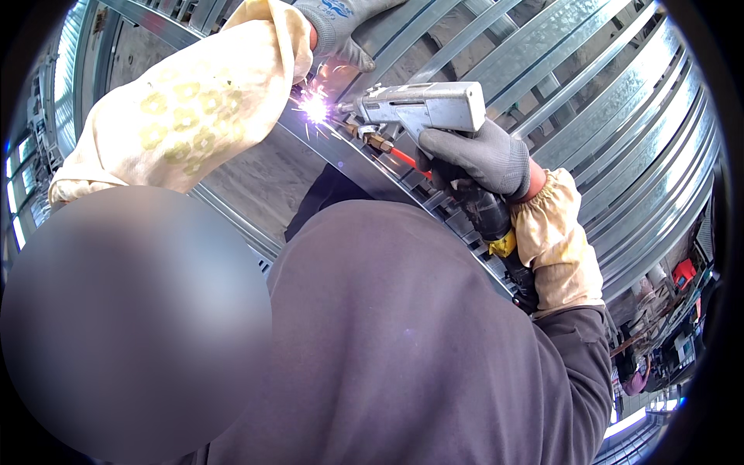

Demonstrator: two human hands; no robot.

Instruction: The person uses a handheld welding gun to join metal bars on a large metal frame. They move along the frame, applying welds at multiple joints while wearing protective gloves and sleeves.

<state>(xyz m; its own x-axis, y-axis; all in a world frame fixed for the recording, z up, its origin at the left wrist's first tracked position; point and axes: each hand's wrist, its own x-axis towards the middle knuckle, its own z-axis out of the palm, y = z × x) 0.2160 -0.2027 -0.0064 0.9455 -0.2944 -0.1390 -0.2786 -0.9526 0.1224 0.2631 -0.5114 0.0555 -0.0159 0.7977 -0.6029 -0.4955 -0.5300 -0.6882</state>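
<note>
My right hand [484,159], in a grey glove, is closed round the handle of a silver-grey welding gun [422,105]. The gun's nozzle points left at a bright, sparking spot [316,107] on the edge of a steel frame rail [364,174]. Glare hides the exact point of contact. My left hand [337,31], also gloved, lies on the metal just above the sparks, with thumb and fingers apart; its fingertips are partly out of view. Brass fittings [376,141] and an orange hose [404,159] run beneath the gun.
A black cable [490,213] with yellow tape hangs below my right hand. Parallel galvanised steel bars [573,93] stretch away to the right, with gaps between them. Far right are a red object [683,273] and a person [637,380]. Cream cloth sleeves [186,108] cover my forearms.
</note>
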